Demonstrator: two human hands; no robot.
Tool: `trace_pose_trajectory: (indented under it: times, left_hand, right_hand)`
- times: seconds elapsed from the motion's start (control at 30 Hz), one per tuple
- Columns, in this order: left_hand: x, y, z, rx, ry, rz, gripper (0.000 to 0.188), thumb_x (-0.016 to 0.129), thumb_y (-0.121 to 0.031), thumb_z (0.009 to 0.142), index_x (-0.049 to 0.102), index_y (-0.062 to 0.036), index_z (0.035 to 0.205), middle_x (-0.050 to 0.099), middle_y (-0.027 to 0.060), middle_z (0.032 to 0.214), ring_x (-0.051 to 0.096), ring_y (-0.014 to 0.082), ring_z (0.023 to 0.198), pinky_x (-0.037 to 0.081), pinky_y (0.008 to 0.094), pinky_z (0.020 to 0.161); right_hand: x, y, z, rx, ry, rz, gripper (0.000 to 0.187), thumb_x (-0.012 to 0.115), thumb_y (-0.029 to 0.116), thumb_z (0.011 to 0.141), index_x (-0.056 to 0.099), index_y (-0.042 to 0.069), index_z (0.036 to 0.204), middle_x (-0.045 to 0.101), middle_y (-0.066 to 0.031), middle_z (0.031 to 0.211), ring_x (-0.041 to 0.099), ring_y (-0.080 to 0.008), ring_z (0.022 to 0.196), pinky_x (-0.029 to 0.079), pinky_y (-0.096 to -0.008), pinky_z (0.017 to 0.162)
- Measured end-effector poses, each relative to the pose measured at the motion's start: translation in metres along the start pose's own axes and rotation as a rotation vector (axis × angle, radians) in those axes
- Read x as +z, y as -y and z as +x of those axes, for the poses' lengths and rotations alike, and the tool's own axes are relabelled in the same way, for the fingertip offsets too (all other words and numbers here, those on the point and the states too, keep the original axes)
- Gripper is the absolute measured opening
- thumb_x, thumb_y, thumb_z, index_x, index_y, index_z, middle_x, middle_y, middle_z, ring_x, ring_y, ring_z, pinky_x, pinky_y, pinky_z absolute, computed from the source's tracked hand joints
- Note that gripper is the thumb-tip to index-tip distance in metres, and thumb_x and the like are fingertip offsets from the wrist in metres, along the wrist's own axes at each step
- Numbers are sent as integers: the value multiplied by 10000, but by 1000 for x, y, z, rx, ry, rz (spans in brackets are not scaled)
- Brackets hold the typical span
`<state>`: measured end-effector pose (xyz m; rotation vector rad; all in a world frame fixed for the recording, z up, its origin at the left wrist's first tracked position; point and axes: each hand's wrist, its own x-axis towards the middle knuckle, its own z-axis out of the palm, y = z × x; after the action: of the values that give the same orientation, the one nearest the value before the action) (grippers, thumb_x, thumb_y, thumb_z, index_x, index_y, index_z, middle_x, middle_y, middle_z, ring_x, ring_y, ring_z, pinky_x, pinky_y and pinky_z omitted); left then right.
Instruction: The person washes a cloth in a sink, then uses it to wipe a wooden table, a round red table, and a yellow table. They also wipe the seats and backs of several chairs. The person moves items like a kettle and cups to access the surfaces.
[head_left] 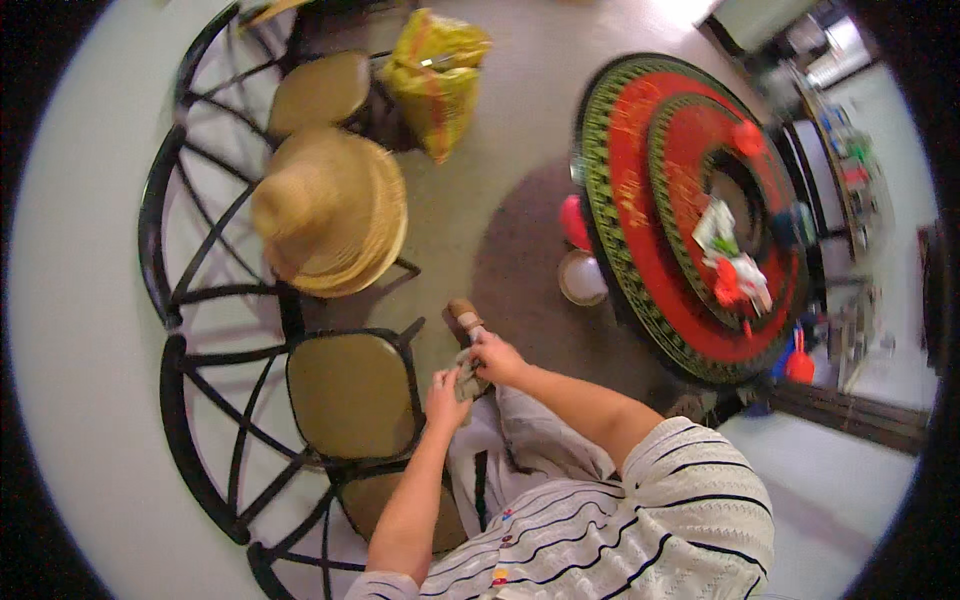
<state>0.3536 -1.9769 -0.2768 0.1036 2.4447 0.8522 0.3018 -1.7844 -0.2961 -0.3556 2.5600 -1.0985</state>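
A small crumpled grey-beige cloth (469,380) is held between my two hands, in front of my pale trousers. My left hand (446,398) has its fingers closed on the cloth's left side. On the other side, my right hand (496,358) pinches its upper right part. Blur and the fingers hide the cloth's full shape, so its exact kind is unclear. Just beyond the hands a brown shoe (463,312) stands on the floor. Left of my left hand is a chair with a tan seat (352,394) and a black frame.
Woven straw hats (330,210) are stacked on another chair at the left. Behind them is a yellow plastic bag (435,80). A round red table (625,190) with a patterned rim stands at right, bearing a white bag (714,229). A round white object (582,278) sits beside it.
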Motion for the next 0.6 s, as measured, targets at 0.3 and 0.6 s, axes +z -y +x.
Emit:
trace_pose_trajectory:
  times: [0.3, 0.6]
  left_hand:
    - [27, -284, 115, 662, 5, 376, 870, 808, -191, 698, 398, -282, 1460, 308, 129, 1536, 224, 410, 1432, 255, 583, 1128]
    - [114, -340, 235, 779, 185, 710, 868, 614, -611, 838, 225, -320, 1558, 59, 91, 1647, 6, 362, 1509, 46, 627, 1170]
  right_hand:
    - [-215, -58, -134, 399, -709, -259, 475, 712, 47, 695, 624, 89, 1159, 446, -171, 1357, 439, -378, 1240, 415, -458, 999]
    - [-230, -180, -120, 643, -335, -301, 726, 556, 195, 882, 263, 68, 1533, 102, -162, 1628, 82, -343, 1506, 102, -503, 1205]
